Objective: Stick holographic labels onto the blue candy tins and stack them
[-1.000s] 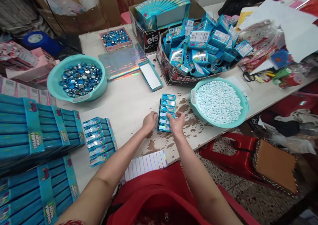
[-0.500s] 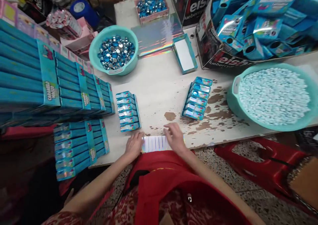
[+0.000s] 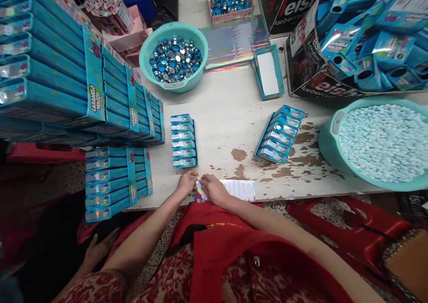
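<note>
A narrow sheet of shiny label strips lies along the table's front edge, right before my body. My right hand rests over its left part with the fingers bent together at the sheet's left end. Close beside it, my left hand has its fingertips drawn together at the same end. Whatever is between the fingers of either hand is too small to make out. A row of small blue boxes stands just beyond my left hand. A second blue row sits farther right in a tray.
Stacked blue cartons crowd the left side. Behind are a turquoise basin of metal caps, an open blue box and a pink box of caps. A candy basin and a full carton stand right. Another person's hand shows lower left.
My right hand has moved left along the label sheet to its left end, uncovering the right part. My left hand has shifted slightly, its fingers now meeting there. The view has tilted.
</note>
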The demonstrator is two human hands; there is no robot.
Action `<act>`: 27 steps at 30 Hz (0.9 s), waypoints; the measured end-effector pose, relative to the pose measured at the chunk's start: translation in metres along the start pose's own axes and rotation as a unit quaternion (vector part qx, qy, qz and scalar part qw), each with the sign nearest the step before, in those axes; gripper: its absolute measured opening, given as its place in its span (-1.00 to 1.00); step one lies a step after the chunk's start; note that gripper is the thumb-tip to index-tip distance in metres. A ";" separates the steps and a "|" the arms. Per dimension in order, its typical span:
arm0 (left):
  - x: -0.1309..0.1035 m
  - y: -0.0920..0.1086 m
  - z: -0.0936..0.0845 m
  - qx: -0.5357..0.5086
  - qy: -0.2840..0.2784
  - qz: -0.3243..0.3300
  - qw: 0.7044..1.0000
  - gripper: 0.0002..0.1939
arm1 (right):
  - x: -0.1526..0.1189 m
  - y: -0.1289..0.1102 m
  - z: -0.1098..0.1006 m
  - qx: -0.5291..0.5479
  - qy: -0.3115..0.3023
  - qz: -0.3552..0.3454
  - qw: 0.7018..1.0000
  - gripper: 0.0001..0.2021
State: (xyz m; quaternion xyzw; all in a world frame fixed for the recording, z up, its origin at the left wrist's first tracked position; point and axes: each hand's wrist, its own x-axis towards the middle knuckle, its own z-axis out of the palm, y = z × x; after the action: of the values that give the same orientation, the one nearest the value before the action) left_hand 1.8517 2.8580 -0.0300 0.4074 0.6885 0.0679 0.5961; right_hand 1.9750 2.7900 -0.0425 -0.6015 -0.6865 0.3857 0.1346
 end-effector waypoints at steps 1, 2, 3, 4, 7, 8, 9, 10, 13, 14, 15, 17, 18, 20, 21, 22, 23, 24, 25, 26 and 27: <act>0.000 0.001 0.000 -0.005 0.002 -0.005 1.000 -0.85 | -0.001 0.000 0.000 -0.001 0.005 -0.008 1.000 -0.81; -0.001 0.002 0.001 -0.007 0.002 -0.009 1.000 -0.84 | -0.001 0.000 -0.001 0.002 0.013 -0.011 1.000 -0.83; -0.001 0.003 0.001 -0.008 0.001 -0.011 1.000 -0.84 | 0.000 0.000 -0.001 0.006 0.022 -0.011 1.000 -0.86; -0.001 0.003 0.001 -0.008 -0.001 -0.012 1.000 -0.83 | 0.001 0.000 -0.002 0.009 0.027 -0.007 1.000 -0.88; 0.001 0.002 0.002 -0.006 -0.006 -0.003 1.000 -0.82 | 0.005 -0.001 -0.003 -0.008 0.024 0.018 1.000 -0.92; 0.003 0.001 0.002 -0.005 -0.008 0.003 1.000 -0.83 | 0.007 -0.002 -0.004 -0.018 0.016 0.027 0.999 -0.93; 0.004 -0.001 0.002 0.000 -0.009 0.009 1.000 -0.84 | 0.008 -0.002 -0.005 -0.025 0.007 0.036 0.999 -0.94; 0.005 -0.002 0.002 0.012 -0.007 0.015 1.000 -0.85 | 0.010 -0.003 -0.007 -0.024 -0.001 0.047 0.999 -0.95; 0.004 -0.005 0.002 0.113 0.022 0.056 0.992 -0.86 | 0.008 -0.005 -0.014 0.028 -0.012 0.081 0.996 -0.97; 0.000 -0.006 0.001 0.154 0.040 0.092 0.983 -0.87 | 0.006 -0.005 -0.016 0.060 -0.011 0.093 0.994 -0.95; -0.005 -0.006 0.001 0.185 0.055 0.139 0.971 -0.85 | 0.003 -0.004 -0.019 0.099 -0.004 0.105 0.989 -0.93; -0.018 -0.006 0.002 0.204 0.046 0.239 0.948 -0.78 | -0.005 -0.002 -0.027 0.183 0.021 0.127 0.975 -0.90; -0.025 -0.005 0.003 0.197 0.016 0.269 0.943 -0.74 | -0.010 0.000 -0.031 0.222 0.038 0.135 0.965 -0.89; -0.036 0.000 0.007 0.183 -0.077 0.267 0.943 -0.70 | -0.019 0.004 -0.042 0.275 0.082 0.150 0.946 -0.90; -0.038 0.005 0.011 0.178 -0.125 0.247 0.944 -0.69 | -0.023 0.006 -0.048 0.290 0.106 0.157 0.938 -0.90; -0.038 0.012 0.015 0.172 -0.167 0.229 0.943 -0.67 | -0.026 0.009 -0.055 0.303 0.131 0.166 0.929 -0.90; -0.035 0.022 0.020 0.165 -0.204 0.219 0.940 -0.66 | -0.029 0.012 -0.063 0.313 0.161 0.176 0.919 -0.89; -0.030 0.034 0.027 0.161 -0.234 0.222 0.933 -0.65 | -0.032 0.016 -0.071 0.320 0.197 0.185 0.908 -0.88; -0.025 0.050 0.035 0.162 -0.258 0.233 0.923 -0.66 | -0.034 0.020 -0.081 0.324 0.236 0.195 0.895 -0.87; -0.018 0.068 0.045 0.166 -0.278 0.244 0.914 -0.68 | -0.035 0.026 -0.090 0.323 0.278 0.204 0.881 -0.87; -0.012 0.087 0.056 0.172 -0.296 0.252 0.905 -0.72 | -0.036 0.033 -0.101 0.318 0.321 0.214 0.866 -0.86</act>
State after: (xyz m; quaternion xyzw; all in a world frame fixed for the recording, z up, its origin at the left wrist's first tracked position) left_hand 1.9424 2.8861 0.0139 0.6648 0.3561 -0.0276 0.6561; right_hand 2.0725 2.7932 0.0120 -0.7489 -0.3004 0.3881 0.4453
